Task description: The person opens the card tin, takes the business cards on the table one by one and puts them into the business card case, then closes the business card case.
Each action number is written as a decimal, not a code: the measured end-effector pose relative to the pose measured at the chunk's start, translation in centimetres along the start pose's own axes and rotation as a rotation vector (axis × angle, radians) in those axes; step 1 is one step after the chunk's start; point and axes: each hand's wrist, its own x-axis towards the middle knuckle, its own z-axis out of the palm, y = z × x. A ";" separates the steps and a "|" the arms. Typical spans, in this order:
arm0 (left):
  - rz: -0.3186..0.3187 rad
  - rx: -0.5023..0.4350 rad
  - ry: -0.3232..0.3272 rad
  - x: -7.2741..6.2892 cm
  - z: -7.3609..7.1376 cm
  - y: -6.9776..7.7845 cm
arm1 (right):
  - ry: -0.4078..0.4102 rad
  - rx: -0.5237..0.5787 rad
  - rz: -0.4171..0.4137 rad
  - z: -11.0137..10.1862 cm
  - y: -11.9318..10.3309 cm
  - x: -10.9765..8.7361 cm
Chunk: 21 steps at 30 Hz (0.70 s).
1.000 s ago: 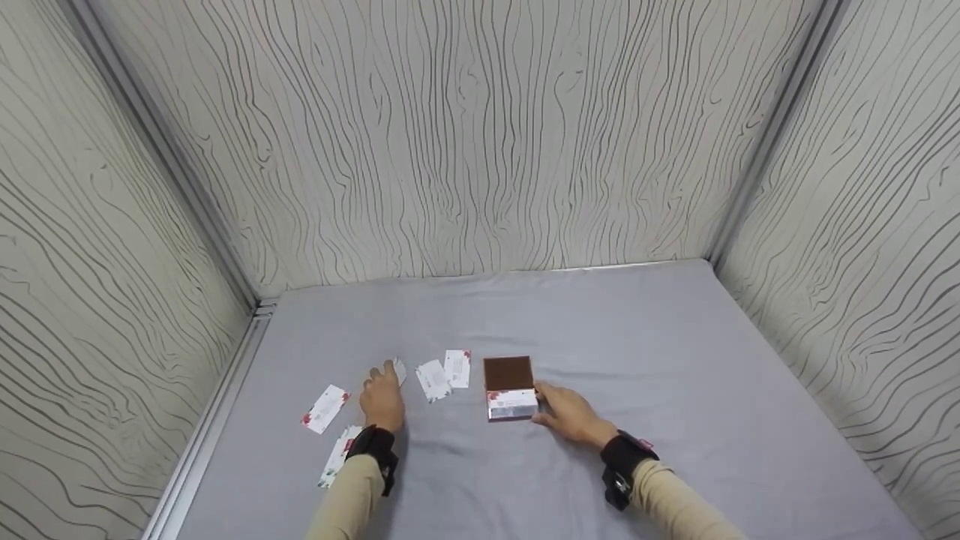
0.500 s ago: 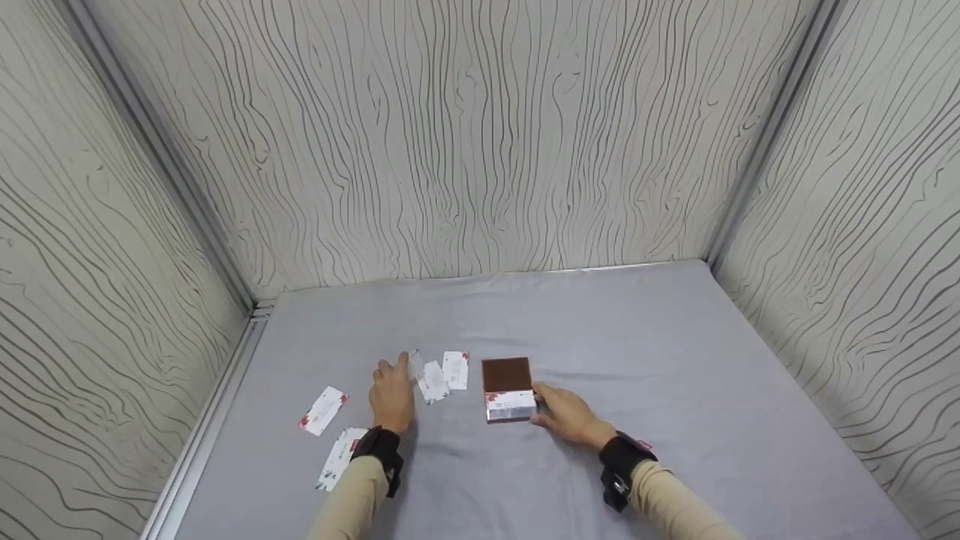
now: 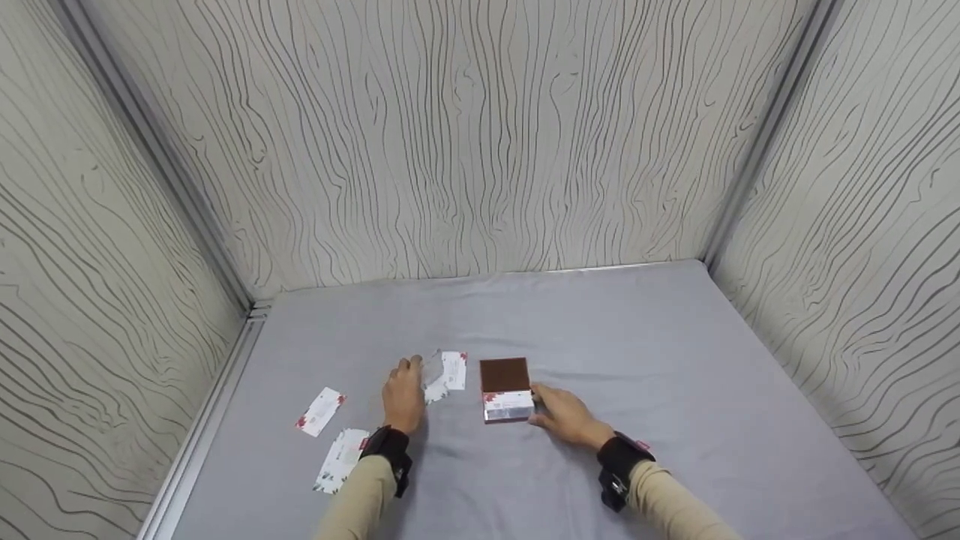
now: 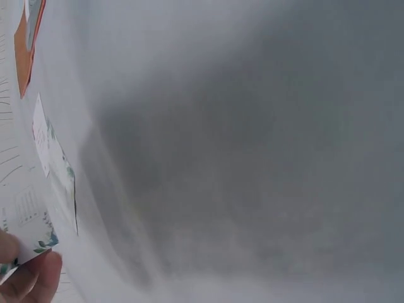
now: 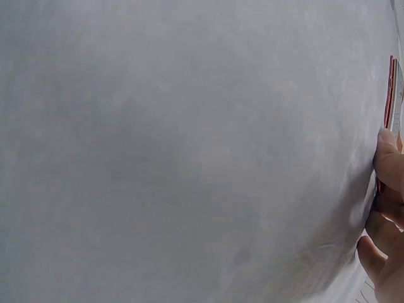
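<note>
My left hand (image 3: 403, 397) pinches a white card (image 4: 28, 218) with green leaf print between thumb and fingers, raised over the cloth. Past it lie a white card with red flowers (image 3: 455, 370) and a leaf-printed card (image 3: 436, 392), the latter partly hidden by the held card in the head view. To the right, an open brown card case (image 3: 504, 373) lies on the cloth with cards in its near half. My right hand (image 3: 566, 415) grips the case's right edge, thumb at the near side; the right wrist view shows its red rim (image 5: 388, 95) by the fingers.
Farther left, a card with red corners (image 3: 321, 412) lies at a slant. Nearer me are leaf-printed cards (image 3: 341, 460), partly overlapped by the left wrist strap. Grey cloth (image 3: 637, 330) covers the table, and patterned panels (image 3: 465, 135) stand behind and on both sides.
My left hand has moved right with the pinched card, from left of the two loose cards to over the nearer one. The right hand stays on the case.
</note>
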 end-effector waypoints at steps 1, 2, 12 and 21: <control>0.003 -0.015 -0.003 0.0 0.1 0.1 | 0.001 -0.001 0.002 0.0 0.0 0.0; 0.009 -0.025 -0.005 0.1 0.2 0.2 | 0.001 -0.002 0.003 0.0 0.1 0.0; 0.080 -0.121 -0.015 0.7 0.9 2.0 | -0.006 -0.008 0.002 -0.1 0.2 -0.1; 0.248 -0.210 -0.017 0.5 1.6 3.4 | -0.004 -0.020 -0.008 -0.2 -0.3 0.0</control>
